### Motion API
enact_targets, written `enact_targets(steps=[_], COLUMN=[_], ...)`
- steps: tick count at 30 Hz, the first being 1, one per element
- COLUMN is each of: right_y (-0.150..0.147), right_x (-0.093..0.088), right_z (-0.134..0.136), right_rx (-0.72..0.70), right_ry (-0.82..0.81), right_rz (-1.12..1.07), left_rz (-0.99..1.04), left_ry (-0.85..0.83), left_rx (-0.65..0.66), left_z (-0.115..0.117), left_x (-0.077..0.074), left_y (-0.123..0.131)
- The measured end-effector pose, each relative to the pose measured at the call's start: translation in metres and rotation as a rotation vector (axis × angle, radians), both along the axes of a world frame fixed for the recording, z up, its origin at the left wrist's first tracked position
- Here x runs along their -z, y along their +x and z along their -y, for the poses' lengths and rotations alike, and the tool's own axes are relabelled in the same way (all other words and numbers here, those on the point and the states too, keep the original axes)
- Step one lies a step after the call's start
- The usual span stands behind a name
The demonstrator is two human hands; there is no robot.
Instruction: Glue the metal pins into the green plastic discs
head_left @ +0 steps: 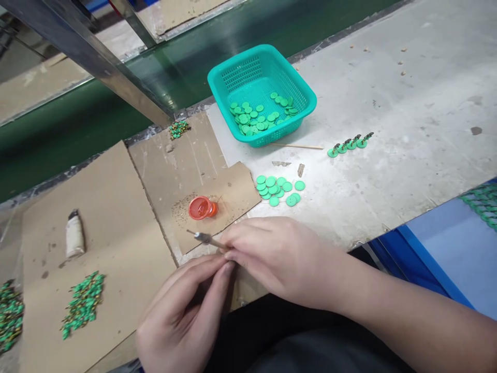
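Observation:
My right hand (281,254) pinches a thin stick-like tool (207,239) with a grey collar and a fine tip that points up and left. Close beside it, my left hand (184,311) is closed, thumb and forefinger pressed together; whatever they hold is hidden. The fingertips of both hands meet or nearly meet. Just beyond them, a small red cup (200,207) with shiny liquid sits on the cardboard (233,189). Several flat green discs (274,189) lie loose above my right hand.
A teal basket (306,103) holds more green discs. To its right stands a row of discs with dark pieces on top (351,145); a thin wooden stick (298,146) lies nearby. At left are a white tube (74,235) and piles of small green-and-gold pieces (83,303). A metal post (116,77) rises behind.

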State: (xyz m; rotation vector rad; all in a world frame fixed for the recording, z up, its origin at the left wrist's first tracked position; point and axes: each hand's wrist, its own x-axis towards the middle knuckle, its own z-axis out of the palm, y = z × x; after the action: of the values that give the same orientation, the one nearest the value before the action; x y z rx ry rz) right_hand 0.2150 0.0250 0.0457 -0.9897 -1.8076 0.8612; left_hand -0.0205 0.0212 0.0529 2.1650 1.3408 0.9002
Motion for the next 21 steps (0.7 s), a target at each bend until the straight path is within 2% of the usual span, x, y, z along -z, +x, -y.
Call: enact_targets(steps=[12, 18, 21], right_y=[0.0005, 0.0015, 0.0034], right_x=[0.0016, 0.0039, 0.0045], right_z=[0.0044, 0.0065, 0.0086], right_rx=[-0.032, 0.084, 0.074], right_ry=[0.049, 0.059, 0.062], right_rz=[0.049, -0.046, -0.030], left_rz=[-0.021, 0.007, 0.014], left_ry=[0.037, 0.035, 0.016], left_rx=[0.005, 0.038, 0.028], left_z=[-0.0028, -0.0066, -0.0069], left_x=[0.0042, 0.0067, 0.0058], left_y=[-0.0004, -0.0053, -0.0039])
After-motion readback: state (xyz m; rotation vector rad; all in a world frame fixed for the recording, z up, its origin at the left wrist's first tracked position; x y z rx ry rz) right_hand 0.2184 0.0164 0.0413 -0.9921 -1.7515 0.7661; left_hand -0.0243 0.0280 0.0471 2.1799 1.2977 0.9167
